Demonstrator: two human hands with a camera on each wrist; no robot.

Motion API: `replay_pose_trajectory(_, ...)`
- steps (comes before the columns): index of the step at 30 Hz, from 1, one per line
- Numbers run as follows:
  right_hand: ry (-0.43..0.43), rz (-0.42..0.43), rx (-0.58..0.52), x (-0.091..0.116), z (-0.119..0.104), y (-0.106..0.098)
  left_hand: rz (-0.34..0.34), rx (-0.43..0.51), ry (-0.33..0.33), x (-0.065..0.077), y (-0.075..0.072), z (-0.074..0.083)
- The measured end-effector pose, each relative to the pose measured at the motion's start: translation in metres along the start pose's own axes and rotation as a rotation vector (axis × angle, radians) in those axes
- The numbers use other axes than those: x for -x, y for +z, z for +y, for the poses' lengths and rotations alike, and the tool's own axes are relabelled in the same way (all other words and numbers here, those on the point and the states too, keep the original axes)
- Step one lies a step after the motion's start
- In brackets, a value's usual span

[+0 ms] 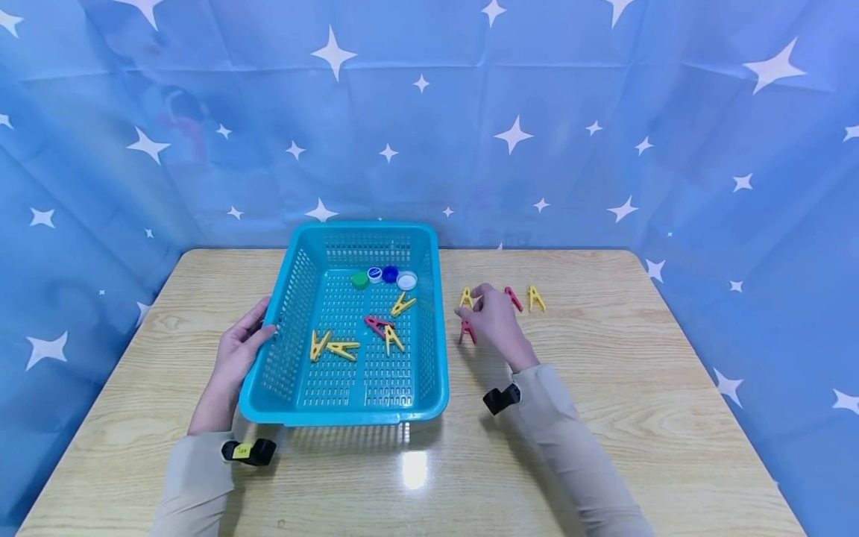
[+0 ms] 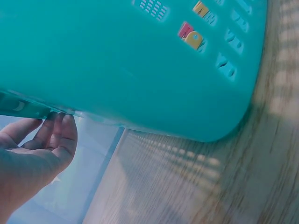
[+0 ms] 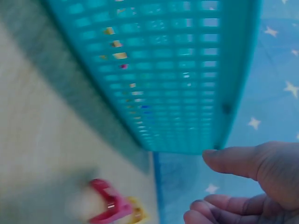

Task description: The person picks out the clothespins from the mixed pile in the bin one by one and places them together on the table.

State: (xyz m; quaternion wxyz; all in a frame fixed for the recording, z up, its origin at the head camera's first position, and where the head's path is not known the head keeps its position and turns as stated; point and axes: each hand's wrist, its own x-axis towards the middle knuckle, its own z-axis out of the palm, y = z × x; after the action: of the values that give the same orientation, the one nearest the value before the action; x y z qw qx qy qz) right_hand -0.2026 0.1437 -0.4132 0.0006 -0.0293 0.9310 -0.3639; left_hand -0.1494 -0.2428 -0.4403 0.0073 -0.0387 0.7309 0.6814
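Note:
My left hand (image 1: 243, 347) grips the left rim of a blue-green plastic basket (image 1: 436, 373). In the left wrist view that hand (image 2: 42, 147) has its thumb and fingertips pinched at the basket's edge. Over the table, just right of the basket, is my right hand (image 1: 495, 321). Its thumb and fingers stand apart with nothing between them in the right wrist view. Close to its fingertips lie a yellow clothespin (image 1: 467, 296) and a pink clothespin (image 1: 467, 333). Behind the knuckles are another pink clothespin (image 1: 514, 299) and another yellow clothespin (image 1: 535, 298).
Inside the basket lie several yellow clothespins (image 1: 343, 349) and a pink one (image 1: 377, 326). Bottle caps sit at its far end: a green cap (image 1: 359, 280), a blue cap (image 1: 390, 274) and a white cap (image 1: 406, 280) among them. A starry blue curtain (image 1: 416, 149) hangs behind the wooden table (image 1: 604, 335).

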Motion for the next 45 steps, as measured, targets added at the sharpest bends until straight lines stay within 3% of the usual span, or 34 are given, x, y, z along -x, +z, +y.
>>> replay_pose_trajectory(10, -0.110, 0.058, -0.038, -0.014, -0.033, -0.009, -0.001, -0.002, -0.001, 0.000, 0.000, 0.000)
replay_pose_trajectory(19, -0.190, 0.041, -0.121, -0.023, -0.068, -0.003, 0.005, 0.014, 0.013, 0.001, 0.001, -0.001)
replay_pose_trajectory(33, -0.195, -0.065, -0.090, -0.033, -0.105, 0.010, 0.009, 0.033, 0.000, 0.001, 0.000, -0.001)
replay_pose_trajectory(45, -0.151, -0.220, -0.030, -0.044, -0.124, 0.039, 0.009, 0.025, 0.006, 0.000, 0.000, 0.000)
